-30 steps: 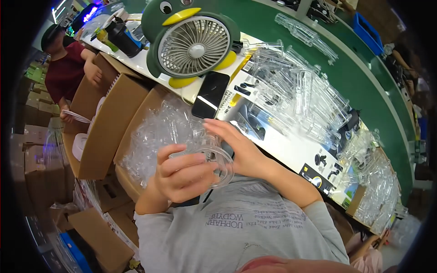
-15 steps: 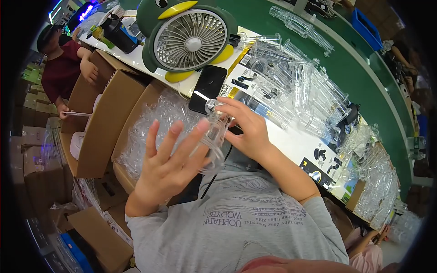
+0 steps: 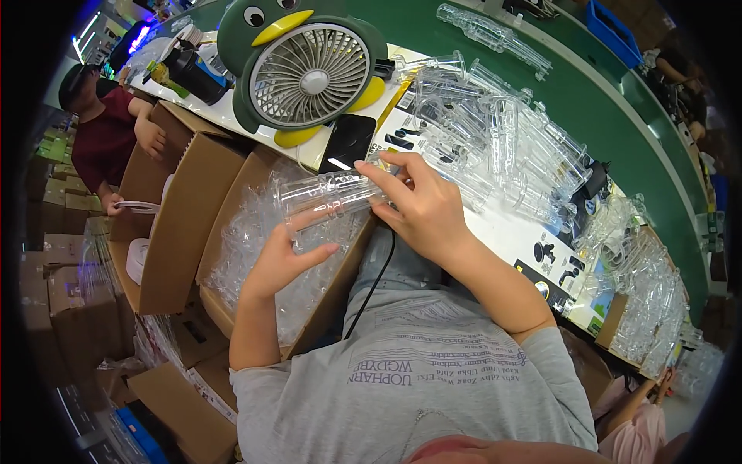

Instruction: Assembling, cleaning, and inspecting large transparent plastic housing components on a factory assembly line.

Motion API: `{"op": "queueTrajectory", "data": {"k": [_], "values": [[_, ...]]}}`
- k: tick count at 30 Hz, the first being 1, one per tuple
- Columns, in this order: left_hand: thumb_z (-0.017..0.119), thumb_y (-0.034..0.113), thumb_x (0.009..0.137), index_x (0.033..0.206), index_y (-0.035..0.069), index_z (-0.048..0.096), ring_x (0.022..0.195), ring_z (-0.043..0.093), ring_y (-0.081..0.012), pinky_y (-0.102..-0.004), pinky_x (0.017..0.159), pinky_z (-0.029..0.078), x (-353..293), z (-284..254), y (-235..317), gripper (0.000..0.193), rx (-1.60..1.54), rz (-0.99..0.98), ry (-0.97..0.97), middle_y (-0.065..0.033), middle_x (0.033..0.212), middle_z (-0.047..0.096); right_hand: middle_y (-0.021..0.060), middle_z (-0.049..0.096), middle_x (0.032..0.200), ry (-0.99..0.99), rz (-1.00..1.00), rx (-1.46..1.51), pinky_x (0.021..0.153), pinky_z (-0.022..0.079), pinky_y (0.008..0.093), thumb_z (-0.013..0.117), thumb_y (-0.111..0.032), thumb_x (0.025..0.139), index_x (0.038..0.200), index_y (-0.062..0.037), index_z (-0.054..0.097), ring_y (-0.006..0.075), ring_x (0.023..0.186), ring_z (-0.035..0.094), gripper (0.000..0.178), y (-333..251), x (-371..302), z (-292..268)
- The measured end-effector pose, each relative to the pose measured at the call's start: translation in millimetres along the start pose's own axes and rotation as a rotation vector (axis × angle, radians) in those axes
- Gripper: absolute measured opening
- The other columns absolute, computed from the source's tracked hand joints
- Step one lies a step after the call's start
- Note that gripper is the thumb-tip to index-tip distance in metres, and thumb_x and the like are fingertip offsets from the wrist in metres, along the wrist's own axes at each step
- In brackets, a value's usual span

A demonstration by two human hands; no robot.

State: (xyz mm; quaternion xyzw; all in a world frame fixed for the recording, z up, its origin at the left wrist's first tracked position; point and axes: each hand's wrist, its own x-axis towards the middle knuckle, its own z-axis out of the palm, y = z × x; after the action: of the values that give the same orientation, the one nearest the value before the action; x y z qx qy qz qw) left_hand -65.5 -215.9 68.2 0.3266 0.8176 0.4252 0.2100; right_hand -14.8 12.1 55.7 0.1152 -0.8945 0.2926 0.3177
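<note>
A clear, see-through tube (image 3: 321,193) with a wide rim at its left end lies nearly level above an open carton. My right hand (image 3: 421,201) grips its narrower right end between thumb and fingers. Just below the rim is my left hand (image 3: 278,259), its thumb stretched away from the fingers. Those fingers pass behind or under the tube and show through it; whether they bear on it I cannot tell. Beneath, the carton (image 3: 232,205) holds a heap of clear film-like pieces (image 3: 251,232).
Similar clear tubes (image 3: 502,147) are piled on the table to the right. A penguin-shaped fan (image 3: 313,81), a dark phone (image 3: 348,143) and a black jug (image 3: 193,73) stand or lie beyond the carton. Across a second carton (image 3: 178,224), a co-worker (image 3: 108,131) holds a white ring-like piece.
The tube has swung from steeply tilted to nearly level, its wide rim now at the left. My left hand has turned from raised, spread fingers to lie below the rim.
</note>
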Motion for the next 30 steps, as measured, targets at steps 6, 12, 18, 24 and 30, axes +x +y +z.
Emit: {"op": "queueTrajectory", "data": {"k": [6,12,18,24,30], "values": [[0.06,0.008,0.084,0.138,0.003,0.036,0.09,0.066,-0.0206,-0.0289,0.074,0.053,5.4,-18.0,12.0,0.059,-0.504,-0.276,-0.324,-0.0152,0.099,0.066,0.0079,0.057,0.101,-0.071,-0.053,0.035,0.055,0.051,0.0272,0.072,-0.006,0.061,0.114,-0.0135,0.061,0.015,0.067,0.059,0.055,-1.4,0.8,-2.8],[0.054,0.007,0.087,0.142,0.002,0.023,0.069,0.068,-0.0252,-0.0327,0.063,0.056,1.3,-25.5,0.7,0.064,-0.615,-0.318,-0.538,-0.0152,0.072,0.066,0.0085,0.057,0.101,-0.129,-0.067,0.038,0.056,0.051,0.0277,0.071,-0.006,0.061,0.115,-0.0134,0.061,0.0161,0.068,0.06,0.055,-4.3,0.6,-7.8],[0.055,0.014,0.085,0.142,-0.007,0.006,0.065,0.067,-0.0328,-0.0404,0.066,0.056,-6.8,-21.0,-12.4,0.078,-0.962,-0.183,-0.603,-0.0185,0.062,0.061,0.0085,0.057,0.1,-0.116,-0.032,0.081,0.057,0.052,0.028,0.071,-0.005,0.062,0.115,-0.0141,0.061,0.0163,0.068,0.06,0.054,-1.5,0.1,-7.9],[0.054,0.02,0.087,0.139,-0.012,-0.005,0.062,0.065,-0.0374,-0.0379,0.058,0.055,-18.1,-13.6,-10.4,0.085,-1.187,0.052,-0.527,-0.0183,0.057,0.059,0.0066,0.059,0.102,-0.063,0.031,0.13,0.058,0.051,0.0274,0.073,-0.005,0.063,0.113,-0.0154,0.063,0.0158,0.066,0.059,0.052,-0.1,1.2,-15.7],[0.053,0.018,0.087,0.137,-0.016,-0.002,0.06,0.064,-0.0339,-0.0348,0.059,0.053,-38.8,-19.9,-7.7,0.082,-1.381,0.32,-0.276,-0.016,0.056,0.058,0.0049,0.06,0.101,0.047,0.225,0.143,0.058,0.048,0.0232,0.073,-0.002,0.064,0.111,-0.0131,0.064,0.0115,0.061,0.053,0.049,9.6,2.4,-38.1]]}}
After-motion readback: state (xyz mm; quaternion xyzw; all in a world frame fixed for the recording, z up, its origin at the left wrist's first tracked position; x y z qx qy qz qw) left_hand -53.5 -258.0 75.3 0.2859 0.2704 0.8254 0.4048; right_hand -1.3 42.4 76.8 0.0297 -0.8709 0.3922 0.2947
